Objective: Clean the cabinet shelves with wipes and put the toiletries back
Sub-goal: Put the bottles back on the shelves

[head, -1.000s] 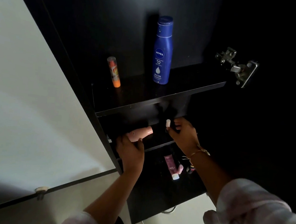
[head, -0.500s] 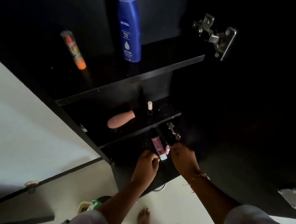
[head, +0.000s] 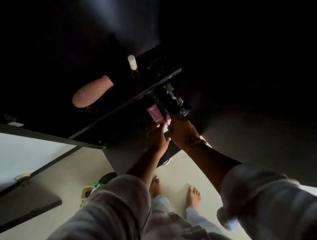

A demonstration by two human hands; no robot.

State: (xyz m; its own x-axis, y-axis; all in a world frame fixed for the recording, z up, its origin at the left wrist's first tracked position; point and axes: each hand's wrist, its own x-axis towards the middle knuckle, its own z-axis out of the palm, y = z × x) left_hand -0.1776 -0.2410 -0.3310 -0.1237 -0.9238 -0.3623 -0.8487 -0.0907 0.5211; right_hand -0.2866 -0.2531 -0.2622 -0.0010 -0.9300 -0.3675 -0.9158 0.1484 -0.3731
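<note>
The room was dim. The black cabinet (head: 238, 50) filled most of the view, above a pale floor (head: 176, 171). A pale panel (head: 5, 153) stood to its left. The person's bare feet (head: 194, 195) were planted on the floor below the cabinet. A green and white item (head: 96, 185) lay on the floor by the left sleeve, half hidden by it.

On the upper shelf (head: 126, 104) a pink bottle (head: 92, 92) lay on its side near the front edge. A small white-capped item (head: 132, 61) stood upright further back, well apart from the bottle. A metal hinge (head: 172, 95) was fixed to the cabinet's side just under that shelf.

On the lower shelf (head: 117, 133) a pink tube (head: 155, 114) lay flat with its cap end towards the person. Both hands met at that end. The right hand (head: 181, 133) had its fingers curled in at the tube's cap and seemed to grip it, though the blur made this uncertain. The left hand (head: 157, 139) reached in just beside it, fingertips near the cap. I could not tell whether its fingers were apart or closed on anything.
</note>
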